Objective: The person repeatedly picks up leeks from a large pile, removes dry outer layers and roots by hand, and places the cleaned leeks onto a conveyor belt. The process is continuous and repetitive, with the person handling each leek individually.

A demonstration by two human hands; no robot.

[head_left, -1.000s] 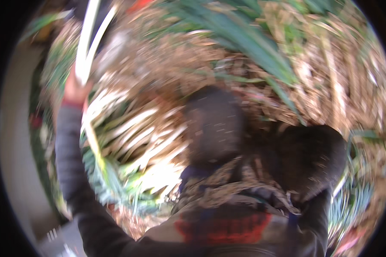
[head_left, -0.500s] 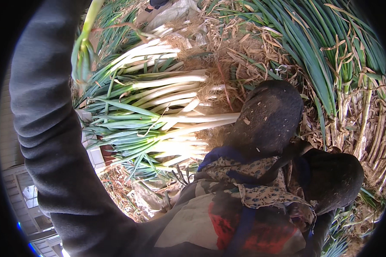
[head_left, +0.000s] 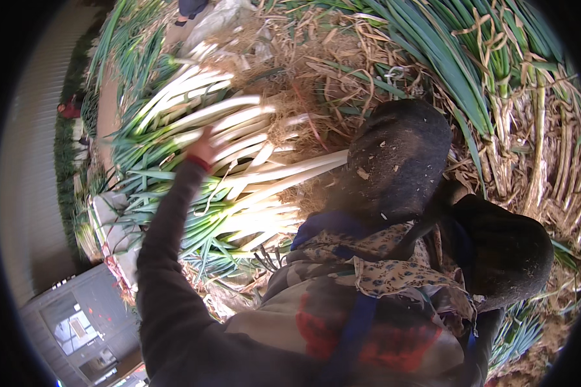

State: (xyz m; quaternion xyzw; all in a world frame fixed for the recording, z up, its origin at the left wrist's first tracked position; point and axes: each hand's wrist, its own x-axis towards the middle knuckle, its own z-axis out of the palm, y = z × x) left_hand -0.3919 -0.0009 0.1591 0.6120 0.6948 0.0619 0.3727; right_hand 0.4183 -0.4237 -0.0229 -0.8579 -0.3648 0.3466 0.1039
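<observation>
Rows of large green onions (head_left: pixel 239 173) lie on the ground to my left, their cleaned white stems and roots pointing right, their green leaves left. My left hand (head_left: pixel 203 148), with a red cuff at the wrist, is over these stems and partly blurred. Its fingers look apart, and I see nothing held in them. One or two longer stems (head_left: pixel 316 164) reach from the pile to my dark, dirt-specked knee (head_left: pixel 397 155). My right hand does not show.
Uncleaned green onions (head_left: pixel 497 97) with dry brown husks are heaped at the right. Husks and roots (head_left: pixel 303 58) litter the ground ahead. A pale sack (head_left: pixel 219 22) lies at the far end, near another person's dark-clothed leg (head_left: pixel 190 8). Whitish blocks (head_left: pixel 113 222) stand beyond the leaves at left.
My left arm has swung down and inward, bringing the hand over the pile. The green onion hanging at the upper left no longer shows there. My view has shifted, revealing more ground at left.
</observation>
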